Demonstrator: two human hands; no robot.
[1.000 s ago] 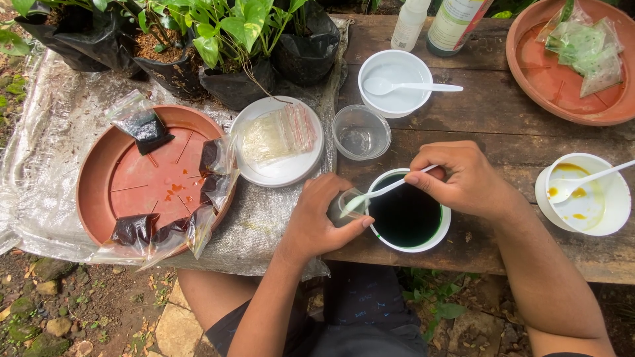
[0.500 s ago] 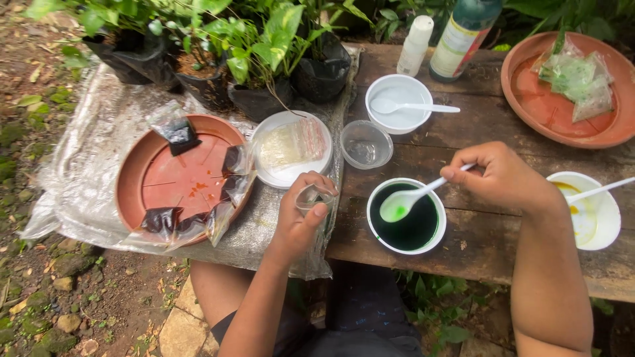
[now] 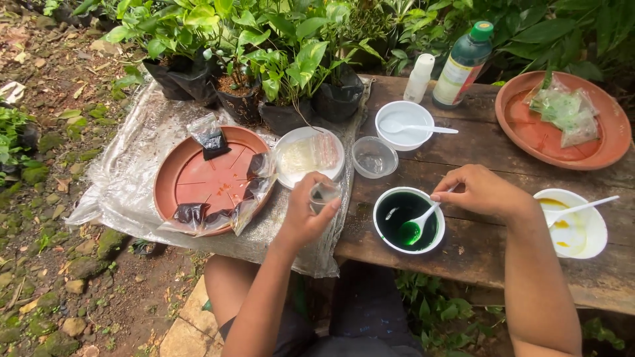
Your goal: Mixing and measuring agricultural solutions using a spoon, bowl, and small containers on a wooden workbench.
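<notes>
On the wooden tabletop sits a white bowl of dark green liquid. The right hand has its fingers pinched on a white spoon dipping into it. The left hand grips a small clear cup, just left of the bowl.

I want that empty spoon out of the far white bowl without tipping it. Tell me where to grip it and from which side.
Grip the white spoon by its handle end, which juts over the right rim of the far white bowl. Come from the right and above, pinching the thin handle across its width: its scoop lies inside the bowl, and the bottles behind crowd the far side.
</notes>
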